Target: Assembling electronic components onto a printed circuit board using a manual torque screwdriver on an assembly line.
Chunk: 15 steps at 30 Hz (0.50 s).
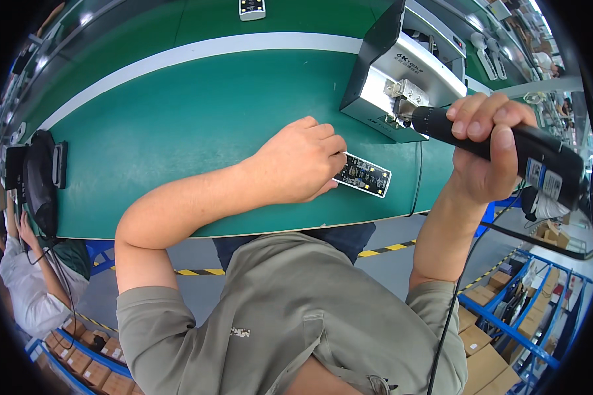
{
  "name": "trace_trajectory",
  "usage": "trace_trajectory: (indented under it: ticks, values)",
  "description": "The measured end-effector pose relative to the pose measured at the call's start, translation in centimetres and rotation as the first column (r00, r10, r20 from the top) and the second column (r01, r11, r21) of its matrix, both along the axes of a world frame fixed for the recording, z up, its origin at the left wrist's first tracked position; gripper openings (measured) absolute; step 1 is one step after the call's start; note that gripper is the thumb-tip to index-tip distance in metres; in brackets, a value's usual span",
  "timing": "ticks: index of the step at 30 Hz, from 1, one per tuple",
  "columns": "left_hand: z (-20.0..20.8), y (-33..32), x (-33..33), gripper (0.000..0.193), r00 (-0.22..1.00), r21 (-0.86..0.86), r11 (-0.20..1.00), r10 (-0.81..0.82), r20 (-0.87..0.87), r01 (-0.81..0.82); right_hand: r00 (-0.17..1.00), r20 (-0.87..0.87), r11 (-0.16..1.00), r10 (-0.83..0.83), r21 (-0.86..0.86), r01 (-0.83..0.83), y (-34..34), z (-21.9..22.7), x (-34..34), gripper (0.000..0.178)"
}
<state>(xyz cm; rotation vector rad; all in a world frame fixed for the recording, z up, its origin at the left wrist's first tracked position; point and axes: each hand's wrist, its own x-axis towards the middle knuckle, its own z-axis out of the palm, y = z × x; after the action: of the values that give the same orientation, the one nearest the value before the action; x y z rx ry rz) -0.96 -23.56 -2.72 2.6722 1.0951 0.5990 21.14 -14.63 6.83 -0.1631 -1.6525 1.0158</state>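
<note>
My right hand (491,141) is wrapped round a black electric screwdriver (527,146), held nearly level. Its tip reaches the metal pick-up block on the front of a silver-and-black screw feeder (392,89). Whether a screw sits on the bit is too small to tell. My left hand (304,160) rests on the green table with its fingers curled over one end of a white-edged housing with a black circuit board (366,176) carrying small yellow squares. The hand covers the left end of that board.
A similar board (251,9) lies beyond the white strip (204,49) at the back. A black cable (418,178) runs down beside the feeder over the table edge. White handled parts (486,58) lie at the far right. Another person (39,283) works at the left.
</note>
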Motion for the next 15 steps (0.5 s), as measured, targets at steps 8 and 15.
trace_trajectory:
  ticks: [8,15]
  values:
    - [-0.1,0.0,-0.2,0.029,1.0,-0.029,0.999,0.022,-0.012,-0.023,0.987,-0.125,0.956,0.104,-0.261,-0.133,-3.6,-0.8,-1.1,0.023]
    - [-0.3,0.2,-0.2,0.03,1.0,-0.036,0.999,0.011,-0.021,-0.011,0.969,-0.037,0.932,0.245,-0.265,-0.246,-5.3,-3.4,-1.6,0.031]
